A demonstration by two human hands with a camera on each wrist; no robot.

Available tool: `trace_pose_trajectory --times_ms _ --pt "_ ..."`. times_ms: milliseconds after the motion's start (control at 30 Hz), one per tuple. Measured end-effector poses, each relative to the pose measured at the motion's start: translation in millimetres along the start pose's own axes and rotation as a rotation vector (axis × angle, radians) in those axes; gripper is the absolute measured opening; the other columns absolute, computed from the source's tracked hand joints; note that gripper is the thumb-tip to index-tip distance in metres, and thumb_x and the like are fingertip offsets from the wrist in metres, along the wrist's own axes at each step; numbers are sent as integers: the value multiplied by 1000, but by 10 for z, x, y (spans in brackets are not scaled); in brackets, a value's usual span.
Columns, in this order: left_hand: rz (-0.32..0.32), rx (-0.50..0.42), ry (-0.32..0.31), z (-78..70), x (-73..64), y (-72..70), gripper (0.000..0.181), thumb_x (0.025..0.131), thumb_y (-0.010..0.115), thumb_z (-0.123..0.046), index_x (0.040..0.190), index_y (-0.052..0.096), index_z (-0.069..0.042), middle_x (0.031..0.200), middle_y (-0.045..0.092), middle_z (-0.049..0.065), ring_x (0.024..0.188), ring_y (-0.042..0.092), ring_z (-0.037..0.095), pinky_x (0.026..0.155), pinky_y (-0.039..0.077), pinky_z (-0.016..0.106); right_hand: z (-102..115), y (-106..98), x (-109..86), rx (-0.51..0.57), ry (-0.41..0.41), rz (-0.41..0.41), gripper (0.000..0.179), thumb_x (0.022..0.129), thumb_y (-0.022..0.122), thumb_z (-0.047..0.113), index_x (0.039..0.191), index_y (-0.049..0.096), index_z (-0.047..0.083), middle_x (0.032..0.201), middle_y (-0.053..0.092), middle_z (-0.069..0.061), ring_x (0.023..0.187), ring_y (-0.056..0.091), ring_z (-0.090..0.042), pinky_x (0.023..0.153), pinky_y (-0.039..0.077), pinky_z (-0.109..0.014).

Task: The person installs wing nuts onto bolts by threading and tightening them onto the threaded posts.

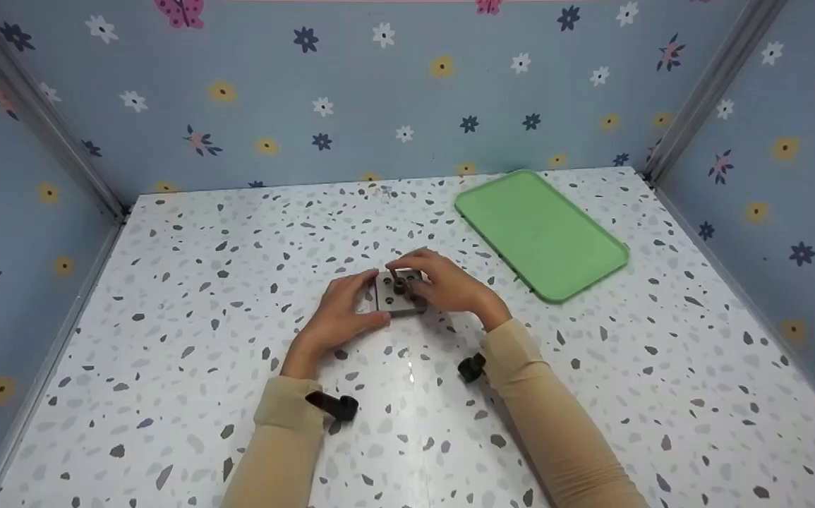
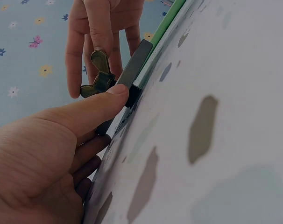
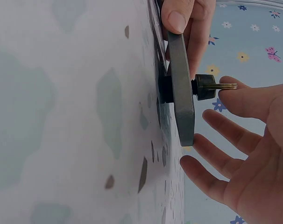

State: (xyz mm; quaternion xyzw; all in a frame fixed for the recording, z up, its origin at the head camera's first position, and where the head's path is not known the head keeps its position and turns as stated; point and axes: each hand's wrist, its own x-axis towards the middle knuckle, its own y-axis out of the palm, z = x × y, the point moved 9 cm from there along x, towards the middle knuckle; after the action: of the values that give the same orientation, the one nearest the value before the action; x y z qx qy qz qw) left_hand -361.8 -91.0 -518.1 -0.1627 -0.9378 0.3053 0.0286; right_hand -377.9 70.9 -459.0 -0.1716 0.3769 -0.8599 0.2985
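A square grey metal plate with several round holes sits close over the speckled table. From its middle rises a dark wing nut with brass-coloured wings, a bit of thread showing beneath it in the right wrist view. My left hand grips the plate from the left, thumb at the near edge and fingers at the far side. The thumb and index finger of my right hand pinch the wings, while the other fingers reach toward the plate's edge. Under the plate a black part shows against the tabletop.
A green tray lies at the back right of the table, beyond my right hand. Flower-patterned walls enclose the back and both sides. Black wrist-worn pieces stick out from both sleeves.
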Motion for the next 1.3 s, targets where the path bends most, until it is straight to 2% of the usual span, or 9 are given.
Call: trace_pose_trajectory --times_ms 467,800,933,1300 --pt "-5 3 -25 32 -12 -3 93 89 84 -41 166 37 -24 169 36 9 157 27 31 130 21 56 -9 17 8 12 3 -10 47 105 57 2 151 58 11 149 56 -16 138 54 -31 120 43 -47" --pt "-6 -11 -13 22 -25 2 93 88 85 -39 166 37 -23 169 35 10 157 26 32 129 22 58 -37 26 1 15 34 -8 46 106 58 4 151 59 14 150 55 -14 139 54 -30 120 43 -48" --pt "-9 -17 9 9 -20 0 92 89 85 -38 166 39 -21 168 36 12 156 27 33 130 21 57 -32 11 -4 11 31 -14 44 107 60 7 151 59 13 149 56 -14 139 54 -30 119 44 -47" --pt "0 -23 -14 22 4 11 93 88 85 -39 167 37 -23 169 33 11 156 27 33 130 21 58 -69 -20 -13 20 56 -28 43 106 66 15 149 61 14 149 57 -12 136 55 -30 116 45 -48"
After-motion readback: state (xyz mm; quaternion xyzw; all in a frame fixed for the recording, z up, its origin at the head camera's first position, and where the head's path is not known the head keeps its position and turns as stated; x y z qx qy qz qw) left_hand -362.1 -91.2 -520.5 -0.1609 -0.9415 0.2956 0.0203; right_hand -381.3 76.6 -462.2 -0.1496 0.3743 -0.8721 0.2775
